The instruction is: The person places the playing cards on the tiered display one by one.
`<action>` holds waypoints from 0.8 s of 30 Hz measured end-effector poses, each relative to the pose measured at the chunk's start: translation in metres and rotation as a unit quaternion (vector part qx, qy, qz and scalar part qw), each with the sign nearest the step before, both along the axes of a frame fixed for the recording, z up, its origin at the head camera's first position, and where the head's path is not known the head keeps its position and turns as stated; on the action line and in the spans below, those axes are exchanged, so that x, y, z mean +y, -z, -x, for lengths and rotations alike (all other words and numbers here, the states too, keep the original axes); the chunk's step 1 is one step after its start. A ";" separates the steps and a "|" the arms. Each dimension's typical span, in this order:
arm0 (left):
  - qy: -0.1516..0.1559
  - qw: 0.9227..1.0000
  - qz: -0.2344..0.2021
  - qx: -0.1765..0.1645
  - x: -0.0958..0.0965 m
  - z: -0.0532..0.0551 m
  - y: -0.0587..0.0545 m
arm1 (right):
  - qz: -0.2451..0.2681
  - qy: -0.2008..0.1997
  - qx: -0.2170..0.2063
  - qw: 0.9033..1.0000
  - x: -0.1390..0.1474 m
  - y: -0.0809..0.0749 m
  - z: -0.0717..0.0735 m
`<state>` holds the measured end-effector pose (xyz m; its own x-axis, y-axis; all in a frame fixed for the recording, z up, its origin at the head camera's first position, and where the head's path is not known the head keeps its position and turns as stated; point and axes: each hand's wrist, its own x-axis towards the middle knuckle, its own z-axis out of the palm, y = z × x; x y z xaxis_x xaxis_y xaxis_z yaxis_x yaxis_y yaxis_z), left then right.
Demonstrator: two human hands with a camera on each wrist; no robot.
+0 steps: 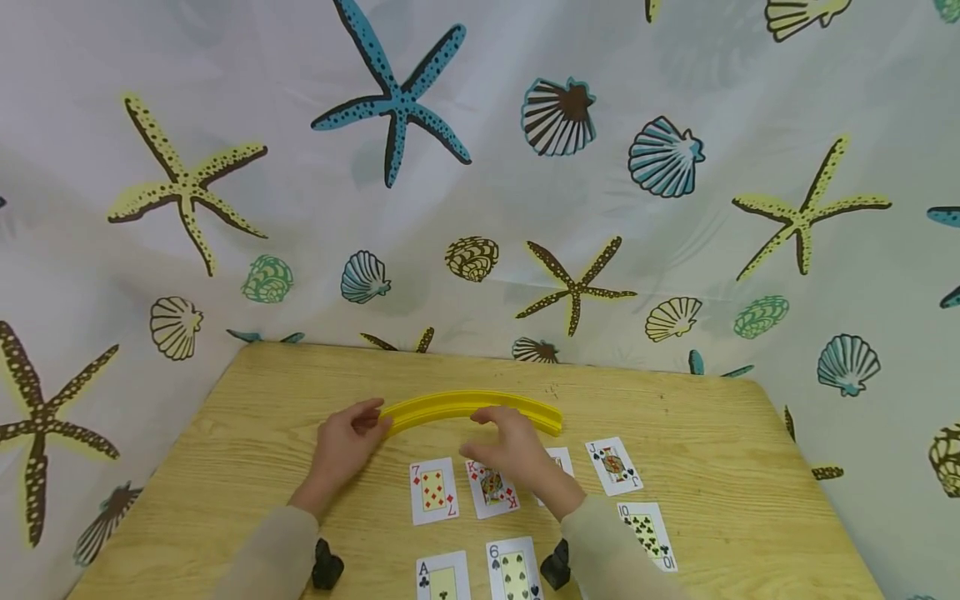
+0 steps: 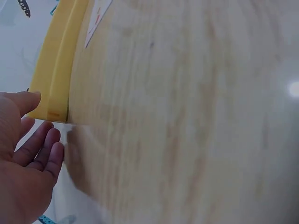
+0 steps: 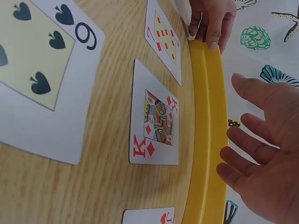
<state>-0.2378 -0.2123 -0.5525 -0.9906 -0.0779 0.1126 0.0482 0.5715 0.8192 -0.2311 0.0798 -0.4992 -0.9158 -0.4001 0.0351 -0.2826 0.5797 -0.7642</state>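
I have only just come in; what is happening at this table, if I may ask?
A person is handling a curved yellow rack on a wooden table. The left hand grips its left end; the right hand is open beside its right half, and whether it touches the rack is not clear. Playing cards lie face up on the table, nearer the person, among them the seven of diamonds, king of diamonds and six of spades.
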 end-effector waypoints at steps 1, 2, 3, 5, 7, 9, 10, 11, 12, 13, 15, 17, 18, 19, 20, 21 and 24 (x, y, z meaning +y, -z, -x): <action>-0.001 1.000 0.002 0.000 0.000 0.000 0.002 | -0.003 -0.003 -0.003 1.000 -0.002 0.001 -0.001; -0.002 1.000 0.005 -0.001 0.001 0.000 0.004 | -0.009 -0.008 -0.001 1.000 -0.004 0.002 -0.001; -0.004 1.000 0.006 -0.001 0.001 0.000 0.005 | -0.014 -0.014 0.003 1.000 -0.005 0.002 -0.001; -0.007 1.000 0.007 0.000 0.002 -0.001 0.006 | -0.024 -0.024 0.005 0.999 -0.008 0.004 -0.002; -0.006 1.000 0.006 0.003 0.003 -0.001 0.006 | -0.041 -0.030 0.005 0.999 -0.011 0.006 -0.003; -0.006 1.000 0.004 0.004 0.004 -0.001 0.005 | -0.061 -0.035 0.008 0.998 -0.014 0.008 -0.004; -0.005 1.000 0.003 0.003 0.005 -0.001 0.004 | -0.071 -0.035 0.007 0.997 -0.015 0.009 -0.004; -0.004 1.000 0.002 0.002 0.005 -0.001 0.004 | -0.082 -0.036 0.009 0.996 -0.016 0.010 -0.005; -0.003 1.000 0.002 0.002 0.005 -0.001 0.004 | -0.091 -0.038 0.012 0.995 -0.018 0.011 -0.005; -0.003 1.000 0.002 0.000 0.006 -0.002 0.003 | -0.099 -0.040 0.017 0.994 -0.019 0.012 -0.005; -0.003 1.000 0.004 -0.003 0.006 -0.002 0.003 | -0.117 -0.048 0.027 0.992 -0.021 0.014 -0.005; -0.004 1.000 0.008 -0.005 0.006 -0.002 0.005 | -0.133 -0.057 0.032 0.989 -0.022 0.016 -0.005; -0.005 1.000 0.010 -0.006 0.007 -0.002 0.005 | -0.142 -0.061 0.036 0.987 -0.023 0.017 -0.005; -0.006 1.000 0.011 -0.008 0.007 -0.001 0.006 | -0.149 -0.066 0.038 0.986 -0.024 0.017 -0.006; -0.007 1.000 0.011 -0.008 0.007 -0.001 0.007 | -0.156 -0.071 0.042 0.984 -0.024 0.017 -0.006; -0.007 1.000 0.010 -0.008 0.007 -0.001 0.007 | -0.165 -0.076 0.047 0.982 -0.024 0.018 -0.006; -0.009 1.000 0.007 -0.008 0.006 -0.002 0.008 | -0.185 -0.089 0.056 0.977 -0.025 0.019 -0.007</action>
<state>-0.2359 -0.2063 -0.5607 -0.9907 -0.0940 0.0979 0.0249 0.5833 0.8119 -0.2246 0.0544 -0.5178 -0.8287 -0.5577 -0.0460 -0.4744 0.7437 -0.4710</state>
